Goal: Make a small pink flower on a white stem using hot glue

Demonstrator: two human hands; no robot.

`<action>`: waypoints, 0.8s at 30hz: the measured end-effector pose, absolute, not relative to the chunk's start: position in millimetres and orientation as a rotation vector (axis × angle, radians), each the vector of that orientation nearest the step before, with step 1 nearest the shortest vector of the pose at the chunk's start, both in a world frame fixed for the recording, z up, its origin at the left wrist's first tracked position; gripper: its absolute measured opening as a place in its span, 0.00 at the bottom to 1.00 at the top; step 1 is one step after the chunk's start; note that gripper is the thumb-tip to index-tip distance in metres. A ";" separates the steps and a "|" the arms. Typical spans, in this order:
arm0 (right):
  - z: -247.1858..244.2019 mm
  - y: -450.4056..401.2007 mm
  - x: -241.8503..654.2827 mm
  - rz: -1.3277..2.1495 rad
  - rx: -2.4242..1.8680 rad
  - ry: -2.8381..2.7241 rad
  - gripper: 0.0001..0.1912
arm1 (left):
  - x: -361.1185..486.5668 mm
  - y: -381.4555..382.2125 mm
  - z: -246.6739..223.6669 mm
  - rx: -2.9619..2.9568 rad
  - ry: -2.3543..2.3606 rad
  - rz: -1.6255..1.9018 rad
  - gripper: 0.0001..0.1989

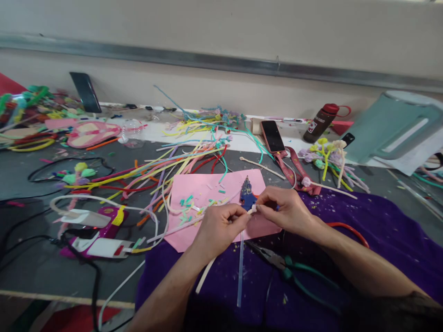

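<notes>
My left hand (pixel 221 230) and my right hand (pixel 287 210) meet over a pink sheet (pixel 187 184), thumbs and forefingers pinched on a small cream pipe cleaner piece (pixel 252 210). A cream pipe cleaner stem (pixel 206 275) sticks out below my left hand; whether it joins the piece is hidden. Just behind my fingertips lies a blue glue gun (pixel 247 198), partly covered by them. A translucent glue stick (pixel 240 272) runs toward me from under my hands. Needle-nose pliers (pixel 277 260) with green handles rest on the purple cloth (pixel 169 286) below my right hand.
Colourful pipe cleaners (pixel 187 161) spread across the grey table. A power strip (pixel 110 216) with chargers and cables sits left. Behind are a phone (pixel 272 137), a dark bottle (pixel 320 123), a pipe cleaner bouquet (pixel 325 159) and a teal container (pixel 398 124). Green trimmings dot the sheet.
</notes>
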State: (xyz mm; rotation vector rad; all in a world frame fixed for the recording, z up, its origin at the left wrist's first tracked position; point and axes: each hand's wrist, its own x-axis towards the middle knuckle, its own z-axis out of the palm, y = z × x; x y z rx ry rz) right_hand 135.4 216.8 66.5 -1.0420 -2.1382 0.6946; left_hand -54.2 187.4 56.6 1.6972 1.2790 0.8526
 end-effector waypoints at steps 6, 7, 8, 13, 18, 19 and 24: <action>65.7 218.9 138.0 0.705 -1.023 -2.115 0.04 | -55.6 188.6 54.2 1.663 1.265 0.871 0.09; 65.8 219.5 138.3 0.713 -1.004 -2.116 0.04 | -56.1 188.8 53.8 1.651 1.263 0.872 0.09; 66.2 220.0 138.5 0.720 -0.980 -2.116 0.04 | -56.6 189.0 53.5 1.639 1.263 0.875 0.09; 69.4 220.2 138.2 0.752 -0.895 -2.083 0.07 | -58.5 190.0 54.5 1.599 1.279 0.889 0.10; 71.2 219.0 137.8 0.812 -0.941 -1.980 0.07 | -59.5 191.5 56.3 1.530 1.243 0.872 0.10; 71.3 219.0 137.7 0.833 -0.957 -1.956 0.08 | -59.7 191.9 56.7 1.508 1.225 0.869 0.10; 71.7 218.4 135.0 1.054 -1.016 -1.768 0.08 | -60.8 192.5 60.7 1.268 1.090 0.836 0.10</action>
